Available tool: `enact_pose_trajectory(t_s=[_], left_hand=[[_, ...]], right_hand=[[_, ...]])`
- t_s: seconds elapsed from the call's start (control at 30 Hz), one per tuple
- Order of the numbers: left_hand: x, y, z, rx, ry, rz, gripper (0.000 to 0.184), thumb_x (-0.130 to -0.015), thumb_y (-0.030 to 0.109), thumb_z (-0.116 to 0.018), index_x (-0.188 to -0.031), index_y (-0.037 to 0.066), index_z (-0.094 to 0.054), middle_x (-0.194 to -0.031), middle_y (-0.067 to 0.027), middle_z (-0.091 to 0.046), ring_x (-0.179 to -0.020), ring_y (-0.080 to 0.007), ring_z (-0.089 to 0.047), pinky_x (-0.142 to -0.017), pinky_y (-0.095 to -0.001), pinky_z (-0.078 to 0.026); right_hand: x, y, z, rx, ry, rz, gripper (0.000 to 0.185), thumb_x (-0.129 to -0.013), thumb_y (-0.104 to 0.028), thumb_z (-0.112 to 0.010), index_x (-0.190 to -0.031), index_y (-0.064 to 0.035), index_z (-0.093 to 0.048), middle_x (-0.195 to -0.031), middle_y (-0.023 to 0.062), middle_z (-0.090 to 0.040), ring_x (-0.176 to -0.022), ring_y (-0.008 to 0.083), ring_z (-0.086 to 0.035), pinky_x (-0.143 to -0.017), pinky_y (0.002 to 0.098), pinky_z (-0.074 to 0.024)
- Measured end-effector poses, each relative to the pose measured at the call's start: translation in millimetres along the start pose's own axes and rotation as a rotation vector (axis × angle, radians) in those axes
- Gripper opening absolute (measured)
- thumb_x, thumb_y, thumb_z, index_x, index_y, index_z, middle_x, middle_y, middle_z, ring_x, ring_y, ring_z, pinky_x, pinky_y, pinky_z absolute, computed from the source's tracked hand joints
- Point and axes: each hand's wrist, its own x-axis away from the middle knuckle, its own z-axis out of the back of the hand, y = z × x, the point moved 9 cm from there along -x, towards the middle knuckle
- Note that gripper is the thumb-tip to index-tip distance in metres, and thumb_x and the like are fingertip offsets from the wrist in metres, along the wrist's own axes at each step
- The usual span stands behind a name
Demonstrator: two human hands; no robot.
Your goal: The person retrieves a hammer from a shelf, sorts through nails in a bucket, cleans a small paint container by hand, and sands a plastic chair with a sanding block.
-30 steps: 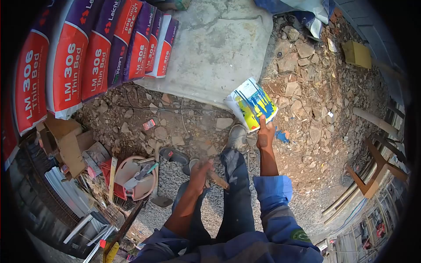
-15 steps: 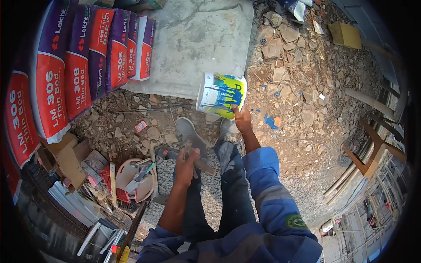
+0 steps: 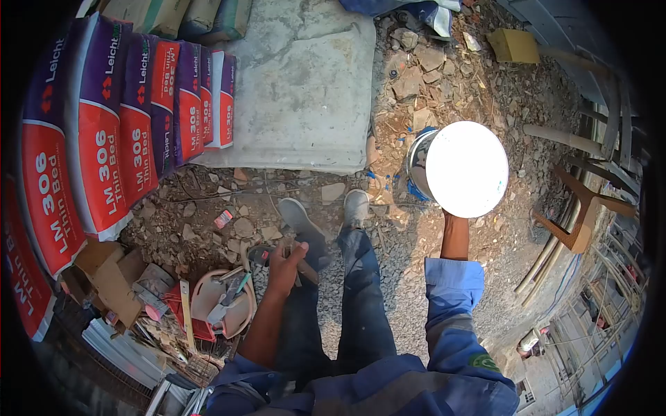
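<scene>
My right hand holds a white paint bucket (image 3: 467,170) off to the right, above the rubble. Its round white end faces the camera, glaring in the sun; I cannot tell whether that is the lid or the bottom. Dark and blue stains show on its left side. The fingers are hidden behind the bucket, and only the wrist and forearm show below it. My left hand (image 3: 282,269) is closed around a brown stick-like tool (image 3: 307,272) in front of my left leg. The tool's exact kind is not clear.
Red and purple LM 306 Thin Bed bags (image 3: 104,152) stand in a row at the left. A pale slab (image 3: 298,104) lies ahead, with broken stones (image 3: 416,76) beside it. A tub of tools (image 3: 225,291) sits lower left; a brown angled frame (image 3: 579,208) is at right.
The bucket has moved right with my right hand and turned, so its white round end now faces up instead of its printed side. My left hand stays near my left leg with the tool.
</scene>
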Motion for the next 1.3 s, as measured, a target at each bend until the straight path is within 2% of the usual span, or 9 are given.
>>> enact_pose_trajectory(t_s=[0.43, 0.5, 0.67, 0.77, 0.9, 0.93, 0.97, 1.1, 1.3], left_hand=[[-7.3, 18.9, 0.3, -0.134, -0.012, -0.071, 0.047, -0.087, 0.04, -0.078, -0.11, 0.003, -0.064, -0.095, -0.003, -0.064, -0.086, -0.0128, -0.058, -0.078, -0.0295, -0.047], [-5.7, 17.3, -2.9, -0.109, -0.011, -0.069, 0.048, -0.087, 0.041, -0.078, -0.111, 0.002, -0.063, -0.095, -0.0033, -0.064, -0.086, -0.0126, -0.058, -0.078, -0.0293, -0.047], [-8.6, 3.3, -8.3, -0.101, -0.008, -0.02, 0.044, -0.088, 0.037, -0.078, -0.111, 0.003, -0.063, -0.095, -0.0039, -0.063, -0.085, -0.0126, -0.059, -0.078, -0.0296, -0.047], [-18.0, -20.4, -12.2, -0.084, -0.008, -0.01, 0.038, -0.09, 0.034, -0.077, -0.11, 0.004, -0.063, -0.097, -0.0042, -0.063, -0.089, -0.0134, -0.06, -0.081, -0.0311, -0.046], [-13.2, -34.1, -17.0, -0.093, 0.021, 0.018, 0.043, -0.087, 0.036, -0.08, -0.108, 0.002, -0.063, -0.092, -0.0041, -0.063, -0.085, -0.014, -0.06, -0.079, -0.0301, -0.047], [-12.1, -29.2, -14.5, -0.11, 0.029, -0.025, 0.042, -0.087, 0.036, -0.08, -0.107, 0.002, -0.064, -0.092, -0.0039, -0.063, -0.084, -0.0139, -0.06, -0.078, -0.0302, -0.047], [-19.2, -21.7, -13.8, -0.116, 0.042, -0.079, 0.041, -0.087, 0.035, -0.08, -0.106, 0.003, -0.064, -0.091, -0.0038, -0.063, -0.084, -0.0139, -0.059, -0.078, -0.0302, -0.047], [-12.5, -14.2, -20.1, -0.073, 0.045, 0.015, 0.035, -0.093, 0.035, -0.074, -0.106, 0.004, -0.062, -0.088, -0.0029, -0.061, -0.083, -0.0124, -0.058, -0.079, -0.0302, -0.046], [-25.2, 16.6, -21.5, 0.212, 0.043, -0.085, 0.04, -0.099, 0.044, -0.064, -0.101, 0.004, -0.06, -0.086, -0.0052, -0.059, -0.081, -0.0172, -0.058, -0.077, -0.0335, -0.048]], right_hand=[[11.3, -104.3, -13.8, -0.048, 0.019, 0.083, 0.061, -0.107, -0.043, -0.044, -0.153, -0.0038, -0.037, -0.151, 0.0149, -0.047, -0.135, 0.0315, -0.052, -0.107, 0.0511, -0.0492], [31.5, -117.1, -42.2, -0.129, -0.095, 0.087, 0.076, -0.1, -0.056, -0.055, -0.155, -0.0089, -0.035, -0.159, 0.0116, -0.038, -0.144, 0.0282, -0.038, -0.118, 0.0532, -0.0333], [82.6, -142.8, -96.9, -0.191, -0.188, 0.471, 0.09, -0.09, -0.063, -0.065, -0.154, -0.0074, -0.036, -0.153, 0.0115, -0.047, -0.139, 0.0285, -0.046, -0.117, 0.05, -0.0371], [100.3, -75.1, -120.4, -0.007, -0.26, 0.664, 0.08, -0.092, -0.053, -0.068, -0.147, -0.0008, -0.042, -0.141, 0.0147, -0.055, -0.127, 0.0276, -0.055, -0.11, 0.0451, -0.044], [31.2, 250.8, 7.1, 0.961, -0.262, -0.071, 0.046, -0.104, -0.028, -0.06, -0.137, 0.0026, -0.053, -0.124, 0.0128, -0.066, -0.112, 0.0239, -0.062, -0.098, 0.0359, -0.0478], [37.0, 202.8, -32.1, 0.541, -0.271, 0.209, 0.042, -0.104, -0.026, -0.059, -0.135, 0.003, -0.055, -0.121, 0.0131, -0.068, -0.103, 0.0229, -0.066, -0.091, 0.0335, -0.0513], [40.8, 187.2, -60.7, 0.193, -0.335, 0.041, 0.04, -0.103, -0.027, -0.061, -0.129, 0.0033, -0.058, -0.115, 0.012, -0.069, -0.095, 0.0183, -0.067, -0.084, 0.0304, -0.0525], [82.9, 115.1, -109.5, 0.77, -0.455, 0.277, 0.029, -0.099, -0.025, -0.068, -0.101, 0.0006, -0.056, -0.091, 0.0145, -0.068, -0.08, 0.0196, -0.064, -0.073, 0.0343, -0.0522], [177.6, 53.3, -189.7, 1.428, -1.093, 0.822, 0.021, -0.091, -0.017, -0.066, -0.108, -0.0045, -0.063, -0.099, 0.011, -0.07, -0.089, 0.0301, -0.068, -0.073, 0.0383, -0.0525]])
